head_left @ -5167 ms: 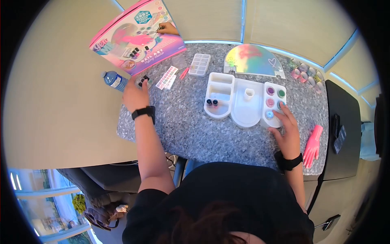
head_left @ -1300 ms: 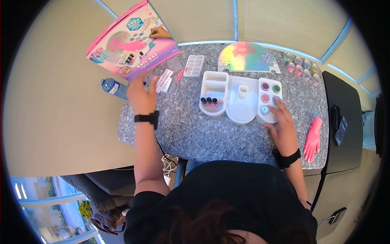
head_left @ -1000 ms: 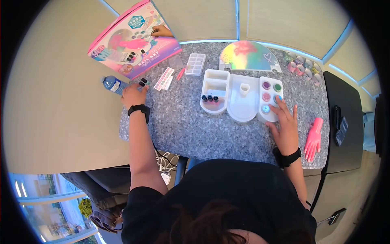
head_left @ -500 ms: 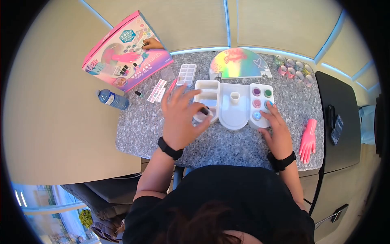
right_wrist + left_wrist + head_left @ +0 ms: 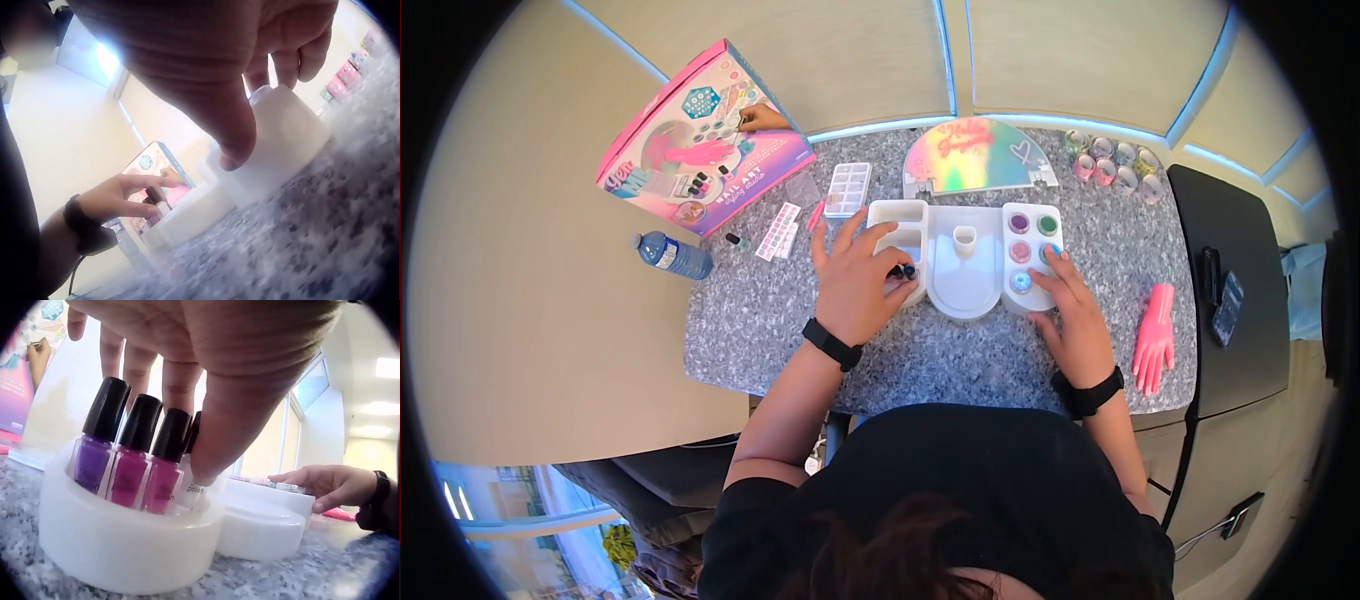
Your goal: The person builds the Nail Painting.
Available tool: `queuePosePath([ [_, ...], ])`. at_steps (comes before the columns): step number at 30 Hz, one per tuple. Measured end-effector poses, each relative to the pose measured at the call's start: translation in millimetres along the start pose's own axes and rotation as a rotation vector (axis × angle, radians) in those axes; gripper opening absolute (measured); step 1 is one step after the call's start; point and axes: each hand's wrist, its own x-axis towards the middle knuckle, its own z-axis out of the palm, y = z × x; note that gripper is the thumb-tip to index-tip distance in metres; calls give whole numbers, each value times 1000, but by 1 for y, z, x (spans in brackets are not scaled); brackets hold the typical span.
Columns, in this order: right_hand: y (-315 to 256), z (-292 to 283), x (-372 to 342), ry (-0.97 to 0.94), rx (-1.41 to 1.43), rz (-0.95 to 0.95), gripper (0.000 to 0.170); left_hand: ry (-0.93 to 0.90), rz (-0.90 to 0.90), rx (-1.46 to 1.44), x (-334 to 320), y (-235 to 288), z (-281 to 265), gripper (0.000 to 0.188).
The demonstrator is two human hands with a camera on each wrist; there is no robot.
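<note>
My left hand pinches a black-capped nail polish bottle with a clear or whitish body, low in the front left compartment of a white plastic tray. Beside it in the left wrist view stand a purple polish bottle, a magenta one and a pink one, all upright. My right hand rests on the tray's right section with fairly straight fingers by the glitter pots; its thumb lies against the outer wall. Purple, green, pink and blue pots sit there.
Another small polish bottle lies left, near a water bottle, sticker sheets and a nail art box. Behind are a divided case, holographic panel and small pots. A pink model hand lies right.
My left hand has picked up a polish bottle at the table's left, carried it right and lowered it into the tray compartment. The compartment held two bottles at first, then three. My right hand stays put.
</note>
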Motion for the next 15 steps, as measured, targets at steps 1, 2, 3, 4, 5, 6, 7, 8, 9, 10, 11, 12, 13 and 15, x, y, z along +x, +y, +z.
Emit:
queuePosePath([
  [1,0,0,0,-1,-8,-3,62,-26,-1,8,0,0,2,25],
  [2,0,-1,-1,-1,-5,-2,62,-53,-4,17,0,0,2,27],
  [3,0,-1,-1,-3,3,1,62,-55,-6,22,-1,-1,-2,27],
  [4,0,-1,0,-6,13,-1,62,-24,11,-21,0,0,-11,31],
  [5,1,0,0,-9,22,-11,62,10,25,-61,0,-1,-17,35],
  [6,1,0,-1,-2,26,-11,62,13,16,-48,0,-13,-26,35],
  [7,1,1,0,11,29,-15,62,125,-108,-262,2,-37,-41,40],
  [8,0,1,1,17,33,-35,62,245,-226,-479,5,-61,-56,45],
  [9,1,2,0,9,29,-21,61,334,-335,-306,4,-83,-66,45],
  [10,2,2,0,-2,24,-4,61,417,-447,-134,0,-107,-70,46],
  [11,4,3,0,1,16,-15,61,403,-499,22,-5,-141,-67,45],
  [12,4,3,0,-5,15,-25,61,382,-549,177,-12,-170,-59,44],
  [13,4,3,-1,-4,19,-23,61,385,-556,178,-16,-184,-54,44],
  [15,4,4,0,3,25,-18,61,178,-818,399,-20,-204,-45,40],
])
